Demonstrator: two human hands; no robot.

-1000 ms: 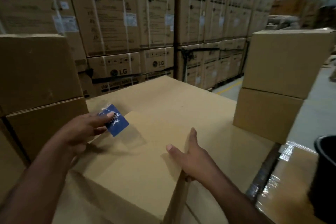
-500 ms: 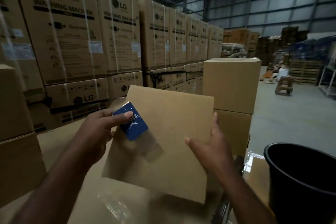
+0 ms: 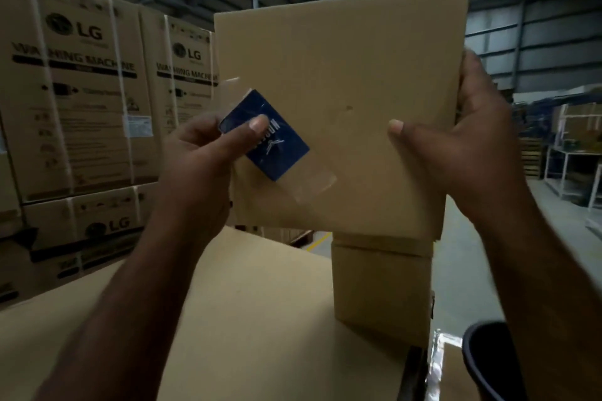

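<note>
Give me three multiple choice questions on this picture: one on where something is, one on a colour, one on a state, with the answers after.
1. Where is the black bucket?
A. bottom right of the view
B. top left of the view
C. on top of the sheet

2. What colour is the packet that the left grip pinches?
A. red
B. blue
C. green

3. How is the cardboard sheet?
A. lying flat
B. held upright by its side edges
C. rolled up

Answers:
1 A: its rim shows in the lower right corner.
2 B: its face is dark blue under clear wrap.
3 B: the left grip and the right grip clasp its two edges in the air.
</note>
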